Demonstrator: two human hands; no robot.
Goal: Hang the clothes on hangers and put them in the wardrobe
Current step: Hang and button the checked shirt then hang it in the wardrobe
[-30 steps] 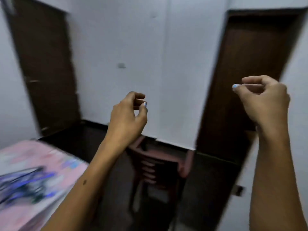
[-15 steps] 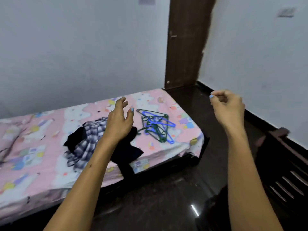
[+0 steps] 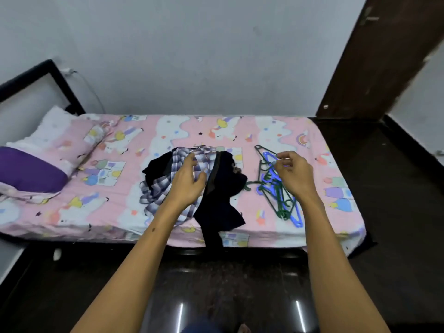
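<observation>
On the pink patterned bed lies a heap of clothes: a plaid shirt and a dark garment that droops over the front edge. To their right is a tangle of blue and green plastic hangers. My left hand hovers over the plaid shirt with fingers spread and relaxed, holding nothing. My right hand is above the hangers, fingers loosely curled, with nothing in it. No wardrobe shows in this view.
A pillow with a purple part lies at the bed's left end by the black headboard. A brown door stands at the back right. Dark glossy floor runs between me and the bed.
The view swung from the doors and chair to the bed, which now lies squarely in front. Both hands came down over the clothes and the hangers.
</observation>
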